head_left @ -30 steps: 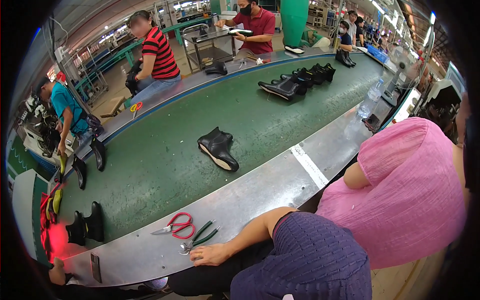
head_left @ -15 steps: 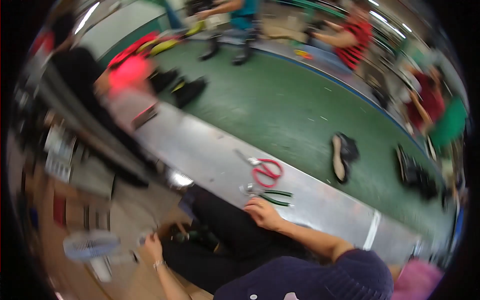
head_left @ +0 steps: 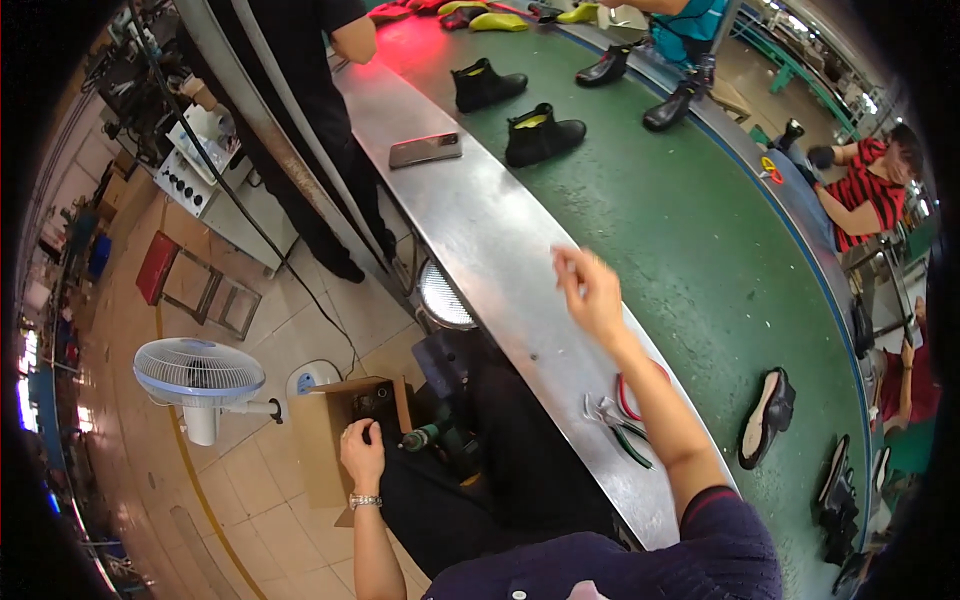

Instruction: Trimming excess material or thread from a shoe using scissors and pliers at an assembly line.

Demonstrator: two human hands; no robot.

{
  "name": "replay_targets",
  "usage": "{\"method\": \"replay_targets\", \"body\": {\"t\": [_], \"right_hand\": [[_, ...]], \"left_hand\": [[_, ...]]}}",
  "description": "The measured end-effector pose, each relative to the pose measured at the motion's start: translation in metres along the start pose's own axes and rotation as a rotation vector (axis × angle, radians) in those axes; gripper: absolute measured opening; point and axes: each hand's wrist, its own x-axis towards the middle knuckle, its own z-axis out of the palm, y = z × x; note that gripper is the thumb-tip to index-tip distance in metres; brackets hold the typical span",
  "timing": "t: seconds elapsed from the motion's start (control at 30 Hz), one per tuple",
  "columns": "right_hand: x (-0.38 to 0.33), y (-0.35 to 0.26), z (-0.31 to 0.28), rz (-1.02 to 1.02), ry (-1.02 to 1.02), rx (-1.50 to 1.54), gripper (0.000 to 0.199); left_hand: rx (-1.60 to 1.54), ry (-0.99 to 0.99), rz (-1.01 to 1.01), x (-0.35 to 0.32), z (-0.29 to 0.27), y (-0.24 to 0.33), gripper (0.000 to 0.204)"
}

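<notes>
My right hand is raised over the bare metal ledge, its fingers apart and slightly blurred, with nothing visible in them. Under my right forearm lie pliers with green handles and red-handled scissors, the scissors mostly hidden by the arm. Low on the left, my left hand hovers or rests beside my thigh, next to an open cardboard box. Its fingers are loosely bent, with a gap at the thumb and nothing visible held. A green and black tool sits beside the box.
On the green belt stand black ankle boots and a black shoe lying on its side. A phone lies on the ledge. A fan and a red stool stand left. Co-workers sit across; another person stands ahead.
My right hand has left the pliers and moved forward over the ledge. My left hand stays low by the box. The view has turned left and become sharper.
</notes>
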Motion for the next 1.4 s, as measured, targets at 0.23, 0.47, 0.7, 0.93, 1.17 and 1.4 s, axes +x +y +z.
{"method": "replay_targets", "body": {"t": [0.23, 0.47, 0.7, 0.93, 1.17, 1.4], "right_hand": [[0.204, 0.101, 0.090, -0.059, -0.063, -0.268, 0.047], [0.230, 0.147, 0.121, 0.112, -0.082, -0.406, 0.042], [0.206, 0.108, 0.006, 0.274, 0.093, 0.062, 0.036], [0.135, -0.097, -0.093, 0.276, -0.181, 0.385, 0.034], [0.047, -0.172, -0.081, 0.336, -0.548, 0.657, 0.034], [-0.012, -0.162, -0.074, 0.380, -0.527, 0.743, 0.031]], "left_hand": [[-0.076, 0.032, -0.031, 0.022, 0.010, 0.016, 0.017], [-0.090, 0.002, -0.082, 0.027, 0.011, 0.011, 0.015], [-0.085, -0.053, 0.033, 0.027, 0.005, 0.008, 0.013], [-0.461, -0.365, 0.356, 0.057, -0.056, 0.156, 0.063], [-1.109, -0.772, 0.631, 0.005, -0.070, 0.240, 0.120], [-1.233, -0.771, 0.353, -0.040, -0.045, 0.205, 0.114]]}}
